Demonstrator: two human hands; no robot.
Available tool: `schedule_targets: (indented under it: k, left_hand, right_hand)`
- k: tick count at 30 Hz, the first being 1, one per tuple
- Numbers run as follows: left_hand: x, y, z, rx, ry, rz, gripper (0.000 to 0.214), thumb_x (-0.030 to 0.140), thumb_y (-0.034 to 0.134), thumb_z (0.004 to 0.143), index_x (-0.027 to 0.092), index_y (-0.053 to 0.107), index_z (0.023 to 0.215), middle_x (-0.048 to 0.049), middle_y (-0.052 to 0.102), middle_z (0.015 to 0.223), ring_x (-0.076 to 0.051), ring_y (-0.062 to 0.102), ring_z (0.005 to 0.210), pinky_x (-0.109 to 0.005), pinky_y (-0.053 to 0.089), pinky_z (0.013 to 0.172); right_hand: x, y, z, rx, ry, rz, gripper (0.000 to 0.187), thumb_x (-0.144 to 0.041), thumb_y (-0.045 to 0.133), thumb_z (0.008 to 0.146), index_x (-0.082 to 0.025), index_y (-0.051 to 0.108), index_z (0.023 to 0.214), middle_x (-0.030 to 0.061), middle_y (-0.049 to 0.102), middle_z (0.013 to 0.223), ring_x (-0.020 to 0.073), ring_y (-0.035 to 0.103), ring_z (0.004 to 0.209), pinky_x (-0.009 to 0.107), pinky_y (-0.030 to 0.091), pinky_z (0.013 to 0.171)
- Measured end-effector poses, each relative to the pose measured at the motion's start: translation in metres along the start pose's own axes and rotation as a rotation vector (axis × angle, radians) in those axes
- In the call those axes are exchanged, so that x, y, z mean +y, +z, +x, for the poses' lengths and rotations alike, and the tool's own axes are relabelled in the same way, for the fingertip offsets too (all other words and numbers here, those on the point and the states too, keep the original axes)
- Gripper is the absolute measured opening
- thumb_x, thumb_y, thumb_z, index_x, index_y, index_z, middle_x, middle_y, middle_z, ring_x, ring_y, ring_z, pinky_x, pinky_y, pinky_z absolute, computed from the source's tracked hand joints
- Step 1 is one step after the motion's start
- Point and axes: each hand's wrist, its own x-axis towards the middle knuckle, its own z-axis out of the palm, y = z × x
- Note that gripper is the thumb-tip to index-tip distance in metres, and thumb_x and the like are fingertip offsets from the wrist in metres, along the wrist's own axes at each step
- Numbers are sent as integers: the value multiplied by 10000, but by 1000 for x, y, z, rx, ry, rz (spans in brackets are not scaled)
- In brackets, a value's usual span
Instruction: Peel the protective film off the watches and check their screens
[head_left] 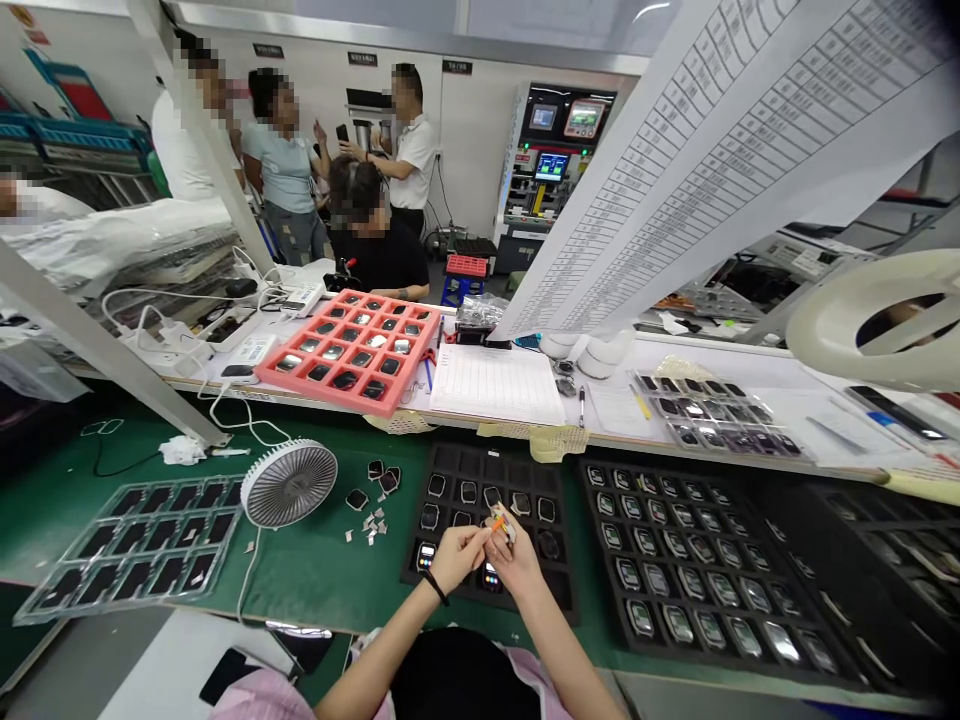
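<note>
Above the black foam tray point(555, 585), my two hands meet close together. My right hand point(514, 555) is closed around a small pale part with an orange piece point(499, 523) on it; its exact kind is too small to tell. The fingertips of my left hand point(459, 558) are pinched together against the near side of this part, and what lies between them is hidden. Smartwatch bodies sit in several pockets of the tray, among them a watch with a lit screen point(426, 555) left of my left hand. Another lit watch point(491, 575) shows partly between my wrists.
Left of the tray lie loose watch pieces point(388, 480) and small pale scraps point(371, 527). A white fan point(290, 483) and a clear tray of dark screens point(142, 540) stand further left. Another black tray point(600, 545) of watches is at right. A red tray point(382, 405) rests on the shelf.
</note>
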Motion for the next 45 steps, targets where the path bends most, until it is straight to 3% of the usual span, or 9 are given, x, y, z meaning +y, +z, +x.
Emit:
schedule_targets:
  k: [6, 12, 17, 21, 24, 30, 34, 39, 45]
  left_hand:
    - [-7, 7, 10, 109, -1, 33, 569, 710, 384, 791, 191, 482, 578, 53, 427, 399, -98, 395, 365, -217, 316, 410]
    - [-19, 7, 14, 259, 16, 162, 489, 630, 465, 783, 187, 468, 574, 21, 507, 531, -127, 494, 529, -229, 380, 520]
    - [-36, -55, 8, 479, -130, 327, 403, 495, 409, 854, 187, 496, 610, 10, 525, 549, -149, 521, 567, -237, 374, 558]
    - [-56, -119, -5, 531, -345, 486, 284, 347, 479, 841, 192, 537, 611, -25, 579, 558, -210, 609, 664, -262, 405, 611]
    - [-70, -138, -11, 512, -476, 580, 209, 326, 474, 856, 186, 584, 746, -53, 624, 604, -267, 657, 736, -295, 429, 637]
    - [-75, -127, -14, 420, -488, 665, 287, 373, 365, 918, 181, 579, 926, -87, 680, 780, -282, 673, 829, -301, 444, 662]
    - [-72, -108, -12, 358, -432, 655, 281, 368, 360, 922, 188, 574, 907, -59, 662, 732, -264, 670, 782, -285, 433, 643]
    - [-67, -79, -6, 284, -350, 606, 266, 363, 368, 923, 199, 576, 905, -13, 631, 643, -221, 650, 680, -249, 402, 596]
    - [-56, -57, -3, 236, -249, 561, 236, 347, 397, 912, 219, 580, 838, 23, 595, 595, -180, 624, 633, -221, 381, 606]
  right_hand:
    - [18, -7, 2, 150, -33, -31, 383, -460, 753, 642, -208, 470, 586, -109, 343, 372, 22, 173, 281, 169, 134, 303]
    - [35, -20, 3, 248, -179, -313, 362, -510, 724, 686, -251, 558, 875, -105, 412, 427, 67, 324, 305, 183, 212, 325]
    - [15, -78, 7, 477, -453, -861, 397, -646, 489, 777, -263, 501, 881, -92, 427, 484, 117, 381, 317, 238, 312, 352]
    - [-12, -125, 6, 558, -434, -1078, 345, -578, 513, 751, -243, 514, 838, -17, 562, 622, 189, 542, 494, 290, 406, 487]
    - [-17, -144, 9, 551, -379, -1238, 257, -472, 502, 765, -226, 542, 828, 36, 625, 763, 231, 604, 688, 329, 447, 649]
    - [-8, -151, 16, 510, -278, -1548, 185, -282, 451, 815, -197, 615, 813, 77, 639, 841, 256, 578, 865, 358, 425, 781]
    - [1, -134, 18, 478, -284, -1740, 244, -239, 427, 865, -206, 627, 1001, 113, 598, 1095, 276, 513, 1072, 402, 370, 892]
    - [20, -107, 33, 389, -213, -1910, 231, -181, 448, 872, -182, 625, 1020, 127, 619, 1077, 269, 549, 1039, 377, 382, 875]
    - [34, -89, 50, 453, -129, -2030, 241, -128, 447, 861, -77, 625, 1015, 249, 606, 1076, 347, 522, 1081, 438, 374, 867]
